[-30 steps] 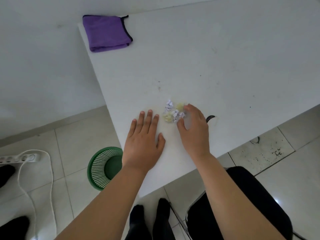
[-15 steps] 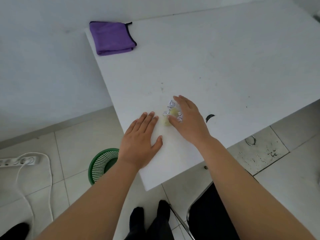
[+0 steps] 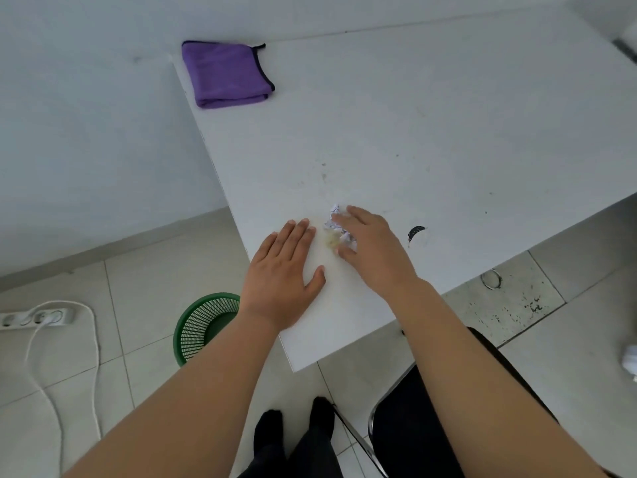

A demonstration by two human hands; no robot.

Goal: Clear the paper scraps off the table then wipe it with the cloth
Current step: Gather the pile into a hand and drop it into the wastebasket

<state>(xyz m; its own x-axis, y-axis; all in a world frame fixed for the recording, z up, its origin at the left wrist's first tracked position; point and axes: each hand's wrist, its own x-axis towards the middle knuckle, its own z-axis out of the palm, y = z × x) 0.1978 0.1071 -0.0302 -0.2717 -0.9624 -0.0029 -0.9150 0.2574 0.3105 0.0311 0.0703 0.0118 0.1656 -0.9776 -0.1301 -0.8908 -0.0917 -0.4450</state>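
Head view, looking down at a white table (image 3: 431, 125) set against a white wall.

Left hand (image 3: 284, 281): lies flat, palm down, on the table near its left edge, fingers straight and together, thumb spread to the right. It holds nothing; released.

Right hand (image 3: 370, 251): palm down on the table just right of the left hand, fingers extended and slightly spread, laid over and against the scraps (image 3: 339, 227). Fingers are not curled round them; the hand presses or rests on them rather than grasping. Whether any scrap is caught under the palm cannot be told.

Scraps: a small cluster of crumpled white paper with purple print, plus a yellowish piece at the lower side. They sit on the table between the two hands, touching the right fingers, apart from the left fingertips. Part of the cluster is hidden under the right hand.

Cloth (image 3: 225, 75): purple with dark edging, folded, lying at the far left corner of the table, well apart from both hands.

Table surface: faint smudges and specks; a dark crescent mark (image 3: 416, 233) right of the right hand.

Floor: pale tiles. Green mesh basket (image 3: 203, 327) stands beside the table's left edge, partly behind the left forearm. White power strip (image 3: 38, 319) with cable at far left. Black chair (image 3: 424, 419) at lower right. Feet in dark socks (image 3: 293, 432) at bottom centre.
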